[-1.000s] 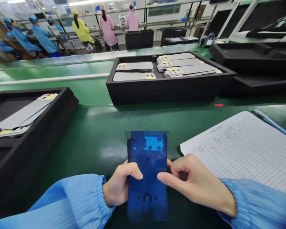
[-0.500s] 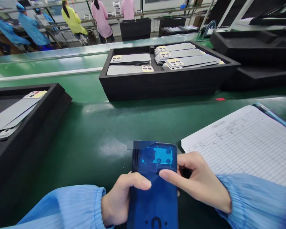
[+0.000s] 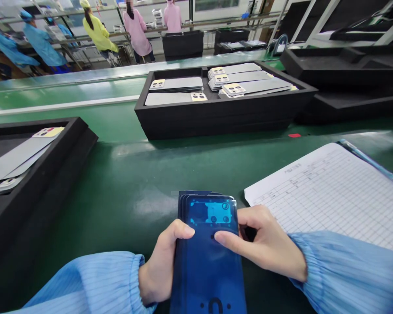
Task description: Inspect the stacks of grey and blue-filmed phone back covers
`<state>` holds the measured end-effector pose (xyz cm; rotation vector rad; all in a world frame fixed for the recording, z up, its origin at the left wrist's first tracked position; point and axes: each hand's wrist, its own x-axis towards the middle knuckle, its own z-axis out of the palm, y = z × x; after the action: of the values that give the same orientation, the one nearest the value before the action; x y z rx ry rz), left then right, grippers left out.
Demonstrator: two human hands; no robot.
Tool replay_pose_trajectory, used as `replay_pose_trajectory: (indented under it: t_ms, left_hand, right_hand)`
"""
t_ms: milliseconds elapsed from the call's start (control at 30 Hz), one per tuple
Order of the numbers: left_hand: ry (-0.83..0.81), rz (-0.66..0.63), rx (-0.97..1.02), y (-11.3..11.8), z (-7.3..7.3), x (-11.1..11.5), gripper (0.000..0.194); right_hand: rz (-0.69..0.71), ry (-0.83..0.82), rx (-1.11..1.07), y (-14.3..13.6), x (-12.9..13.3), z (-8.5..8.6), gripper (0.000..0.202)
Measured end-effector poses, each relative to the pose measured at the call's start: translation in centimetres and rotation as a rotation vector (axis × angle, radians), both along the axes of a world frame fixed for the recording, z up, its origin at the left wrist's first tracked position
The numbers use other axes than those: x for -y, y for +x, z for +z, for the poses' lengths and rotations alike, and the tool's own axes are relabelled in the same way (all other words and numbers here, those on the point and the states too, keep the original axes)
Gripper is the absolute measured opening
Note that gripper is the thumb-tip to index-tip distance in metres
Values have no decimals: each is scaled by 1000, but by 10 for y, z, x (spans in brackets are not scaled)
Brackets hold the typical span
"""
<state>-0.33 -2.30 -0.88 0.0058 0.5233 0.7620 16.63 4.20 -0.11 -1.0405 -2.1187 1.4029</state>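
A stack of dark blue phone back covers [image 3: 209, 266] is held upright-facing me, low in the middle of the view. The top cover has a bright blue camera area and a dark U-shaped mark near its lower end. My left hand [image 3: 162, 261] grips the stack's left side, its thumb along the near left edge. From the right, my right hand [image 3: 265, 240] is closed on the other edge, with the thumb lying on the top cover below the camera area. The fingers behind the stack are hidden.
A black tray [image 3: 216, 120] with grey phone covers stands ahead; another black tray [image 3: 68, 161] is at the left. Empty-looking black trays [image 3: 343, 69] are stacked at the back right. A gridded paper form [image 3: 327, 196] lies on the green table [image 3: 124, 174]. Co-workers [image 3: 100, 30] sit far behind.
My left thumb has shifted up and left toward the stack's edge. My right hand has moved slightly left, and the covers beneath show more fanned at the upper left. The view has shifted slightly.
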Motion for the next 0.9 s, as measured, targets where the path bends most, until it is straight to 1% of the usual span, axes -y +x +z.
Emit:
replay_pose_trajectory:
  t_ms: [133,333,633,767,900]
  left_hand:
    - [22,-8,2,0,0,0,51]
    - [-6,-7,-41,-1,3,-1,52]
    - [-6,9,-9,0,4,-2,52]
    - [-36,-1,-36,0,4,-3,52]
    - [-28,-15,-42,-1,4,-3,53]
  right_hand:
    - [10,21,1,0,-1,0,42]
    - [21,11,2,0,-1,0,41]
    - [57,3,30,1,-1,0,41]
    - [61,0,41,1,-1,0,41]
    - [67,-18,56,0,-1,-1,41]
